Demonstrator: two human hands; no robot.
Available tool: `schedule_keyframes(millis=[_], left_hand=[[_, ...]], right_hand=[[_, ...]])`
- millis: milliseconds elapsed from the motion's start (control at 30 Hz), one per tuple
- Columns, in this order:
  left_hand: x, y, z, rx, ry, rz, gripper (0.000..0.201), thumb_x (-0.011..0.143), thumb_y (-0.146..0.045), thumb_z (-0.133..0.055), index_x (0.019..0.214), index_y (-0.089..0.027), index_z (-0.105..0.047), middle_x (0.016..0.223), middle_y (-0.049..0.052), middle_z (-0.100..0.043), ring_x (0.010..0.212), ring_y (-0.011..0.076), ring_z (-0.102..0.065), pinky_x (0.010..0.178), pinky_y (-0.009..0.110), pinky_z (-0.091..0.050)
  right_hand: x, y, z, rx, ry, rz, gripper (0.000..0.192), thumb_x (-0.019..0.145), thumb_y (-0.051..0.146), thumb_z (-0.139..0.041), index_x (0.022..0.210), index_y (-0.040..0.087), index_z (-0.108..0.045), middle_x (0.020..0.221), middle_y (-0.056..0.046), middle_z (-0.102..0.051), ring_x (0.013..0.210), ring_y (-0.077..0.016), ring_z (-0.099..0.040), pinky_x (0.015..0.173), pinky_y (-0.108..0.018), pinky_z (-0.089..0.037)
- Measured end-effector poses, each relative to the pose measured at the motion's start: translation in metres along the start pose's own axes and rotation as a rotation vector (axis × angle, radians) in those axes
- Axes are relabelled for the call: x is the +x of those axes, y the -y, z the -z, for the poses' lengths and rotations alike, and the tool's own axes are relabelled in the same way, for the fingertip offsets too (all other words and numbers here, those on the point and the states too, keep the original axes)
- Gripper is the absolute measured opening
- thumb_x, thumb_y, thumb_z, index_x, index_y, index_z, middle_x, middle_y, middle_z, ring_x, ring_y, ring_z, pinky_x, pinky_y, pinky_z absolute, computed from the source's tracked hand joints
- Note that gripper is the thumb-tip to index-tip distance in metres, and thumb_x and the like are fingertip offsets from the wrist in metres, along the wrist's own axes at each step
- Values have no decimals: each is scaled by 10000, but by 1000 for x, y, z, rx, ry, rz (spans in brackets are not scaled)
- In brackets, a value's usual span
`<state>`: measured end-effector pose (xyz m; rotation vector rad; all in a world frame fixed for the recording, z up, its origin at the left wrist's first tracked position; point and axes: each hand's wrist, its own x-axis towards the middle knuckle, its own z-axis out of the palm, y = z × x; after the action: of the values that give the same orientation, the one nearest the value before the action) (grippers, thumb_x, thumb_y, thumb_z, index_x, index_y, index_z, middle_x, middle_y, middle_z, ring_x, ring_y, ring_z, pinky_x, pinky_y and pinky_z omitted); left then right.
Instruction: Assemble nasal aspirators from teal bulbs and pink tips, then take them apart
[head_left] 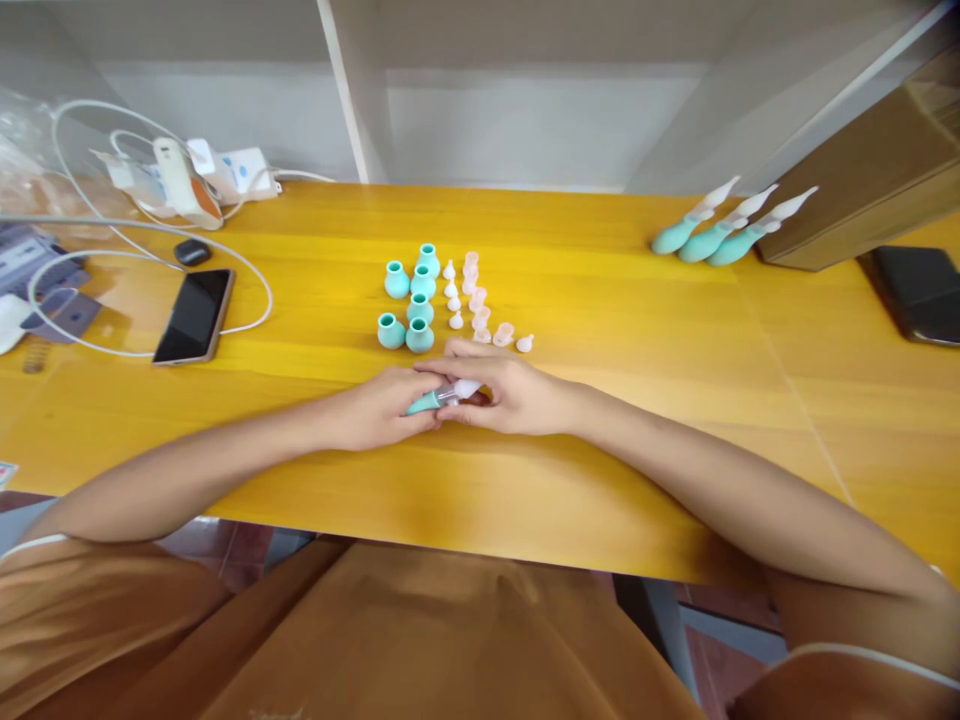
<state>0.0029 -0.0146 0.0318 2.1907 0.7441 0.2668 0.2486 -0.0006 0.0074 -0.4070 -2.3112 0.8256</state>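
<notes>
My left hand (381,408) is closed round the teal bulb of a bulb syringe (426,402), its fingers partly hidden. My right hand (514,390) curls round the syringe's clear collar and white tip, thumb below and fingers above. Just beyond my hands stand several open-necked teal bulbs (418,308) in a loose cluster. To their right is a row of small white pointed tips (451,290), then a line of clear pinkish collars (478,300). A single small pale piece (525,343) sits off the right end.
Several assembled bulb syringes (705,243) lie at the back right against a cardboard box (862,160). A dark phone-like object (919,292) is at the far right. To the left are a phone (193,315), white cables (262,285) and chargers (232,172) on the wooden table (600,500).
</notes>
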Motion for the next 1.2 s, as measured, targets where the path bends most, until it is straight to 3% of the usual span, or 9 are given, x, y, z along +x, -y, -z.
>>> schedule_keyframes(millis=[233,467,733,967,1100,1200], left_hand=[[-1,0,0,-19,32,46,196,1048,-322,-590,1071,-175,-718,1120,85,-789,957,220,-727,868,334,-564],[0,1,-3,-5,28,58,254,1067,-301,-564,1220,-178,-725,1271,116,-791,1111,244,-760,994,373,-591],[1,-5,-4,-23,-40,24,187,1056,-290,-596,1138,-186,-727,1163,97,-807,1069,245,-772,1012,382,-606],[2,-5,-6,-156,-55,20,235,1020,-281,-631,1208,-200,-747,1180,65,-813,1061,222,-761,987,351,-603],[3,-9,-6,-223,-34,71,238,1030,-334,-628,1188,-198,-745,1078,31,-798,963,190,-738,905,305,-580],[3,-14,-5,-238,-24,131,232,1024,-386,-625,1056,-182,-731,939,14,-759,845,170,-693,779,276,-540]], right_hand=[[0,1,3,12,57,10,529,1049,252,-677,1573,222,-614,1022,-54,-612,848,-178,-591,738,-307,-559],[0,5,-4,-30,-23,-21,560,907,142,-664,1462,211,-680,993,-37,-626,829,-172,-600,738,-302,-554],[-1,10,-9,-87,-104,-20,565,840,138,-636,1400,192,-688,1040,-61,-651,784,-168,-602,703,-303,-560],[-1,6,-6,-132,-145,11,524,923,246,-661,1445,215,-641,974,-41,-672,816,-186,-638,750,-322,-568],[-1,3,-3,-163,-157,40,541,900,252,-668,1439,211,-644,957,-36,-685,820,-189,-645,771,-329,-563],[-1,3,-1,-189,-158,53,547,897,250,-664,1442,212,-642,954,-39,-686,832,-202,-653,782,-343,-570]])
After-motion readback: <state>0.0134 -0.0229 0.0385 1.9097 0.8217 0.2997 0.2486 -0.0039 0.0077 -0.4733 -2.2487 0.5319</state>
